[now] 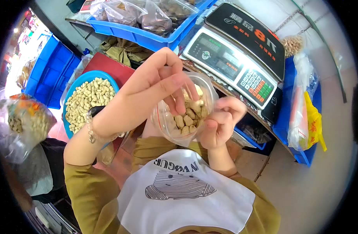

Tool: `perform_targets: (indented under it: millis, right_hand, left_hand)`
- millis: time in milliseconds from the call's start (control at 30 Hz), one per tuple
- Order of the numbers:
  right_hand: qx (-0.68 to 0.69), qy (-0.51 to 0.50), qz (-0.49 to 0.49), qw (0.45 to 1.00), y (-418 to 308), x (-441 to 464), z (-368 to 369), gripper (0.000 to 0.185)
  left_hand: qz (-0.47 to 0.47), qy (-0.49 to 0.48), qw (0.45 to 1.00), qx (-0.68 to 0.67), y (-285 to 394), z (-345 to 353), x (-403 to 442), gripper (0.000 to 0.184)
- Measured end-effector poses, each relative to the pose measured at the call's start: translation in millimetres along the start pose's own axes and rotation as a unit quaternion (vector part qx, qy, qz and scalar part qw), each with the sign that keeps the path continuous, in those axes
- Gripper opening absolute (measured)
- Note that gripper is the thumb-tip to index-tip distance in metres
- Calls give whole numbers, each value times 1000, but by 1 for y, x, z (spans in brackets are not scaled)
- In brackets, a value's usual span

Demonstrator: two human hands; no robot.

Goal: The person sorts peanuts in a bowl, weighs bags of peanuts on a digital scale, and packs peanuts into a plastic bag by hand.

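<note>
A clear zip-lock plastic bag (160, 124) with a red line near its mouth hangs in front of my body, partly filled with unshelled peanuts (190, 117). My right hand (222, 121) grips the bag's right edge between thumb and curled fingers. From the other side, my left hand (157, 82) reaches over the bag's mouth, its bent fingers apart and dipping in just above the peanuts. I cannot make out any peanut held in it. Beyond my left wrist, a blue basin (113, 78) holds a heap of unshelled peanuts, partly hidden by my forearm.
A digital weighing scale (229, 62) stands on the counter ahead. Beside it a blue tray (136, 39) carries filled plastic bags. At right, a blue bin (280, 132) has a yellow plastic bag (313, 121) over its side. A bag of nuts (25, 121) is at far left.
</note>
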State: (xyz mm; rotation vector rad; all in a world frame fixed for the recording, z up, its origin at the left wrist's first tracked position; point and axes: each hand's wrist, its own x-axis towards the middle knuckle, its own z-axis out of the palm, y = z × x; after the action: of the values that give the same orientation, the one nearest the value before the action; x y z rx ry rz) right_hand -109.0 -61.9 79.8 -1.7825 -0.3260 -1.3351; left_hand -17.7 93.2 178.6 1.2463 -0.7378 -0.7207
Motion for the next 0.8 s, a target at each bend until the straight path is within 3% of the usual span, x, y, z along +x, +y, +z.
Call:
perform_targets:
  millis: [67,200,367,467,567,667,700,767,800]
  right_hand:
    - [125,-57,31,990,4,3,-3,21]
    - [176,-42,114,977,5,-4,0,22]
    - [81,-132,179,972,-14,12,-8,36]
    - [26,-141,161,977,-15,15,-1,48]
    - [19,-153,90,984,-4,16,-3,43]
    - [6,-172,69,983,-6,22,-3,39]
    - [1,-171,68,983,-6,22,-2,38]
    - [-11,-169,71,983,-6,22,-3,37]
    - [-19,-170,76,982,-6,22,-4,36]
  left_hand:
    - [-28,6,999,-40,-1,-3,-2,15]
    - [-46,31,994,-95,0,-3,-2,17]
    - [-44,34,984,-169,-4,1,-1,17]
    - [-53,-16,978,-199,-9,-5,-1,16]
    - [-87,3,983,-163,-4,-4,-2,15]
    - [-38,16,998,-45,-6,-1,-8,22]
    - [10,2,998,68,-5,-2,-9,23]
    - [105,-27,951,290,1,-3,-8,25]
    - [107,-18,941,321,4,-2,-9,23]
